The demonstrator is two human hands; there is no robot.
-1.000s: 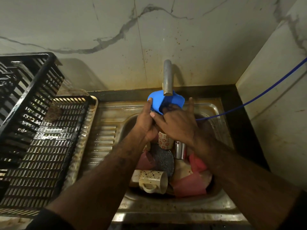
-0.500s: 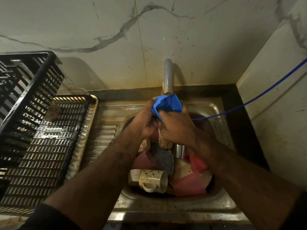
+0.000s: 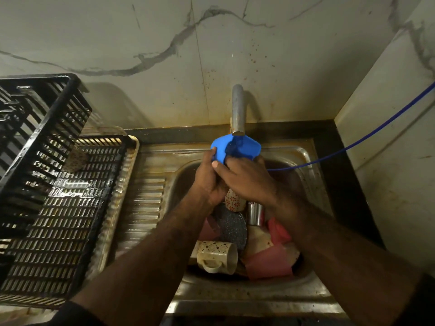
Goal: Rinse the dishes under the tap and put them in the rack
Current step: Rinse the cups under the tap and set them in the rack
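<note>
Back wall (image 3: 141, 31): pale marble-look panels w/ grey veins, brown spatter near centre. Right wall (image 3: 395, 149) same finish, meets back wall at corner. Dark surface (image 3: 348, 184) edging along walls. Lighting dim, yellowish.

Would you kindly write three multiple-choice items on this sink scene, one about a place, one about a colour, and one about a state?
1. Where is the black rack?
A. To the left of the sink
B. Inside the sink
C. To the right of the sink

2. What colour is the dish held under the tap?
A. Pink
B. Blue
C. Cream

3. How is the blue dish held?
A. By the left hand alone
B. By neither hand
C. By both hands

Answers:
1 A: the black rack stands on the draining board left of the sink.
2 B: the blue dish sits right below the tap.
3 C: the left hand and right hand both grip it.
</note>
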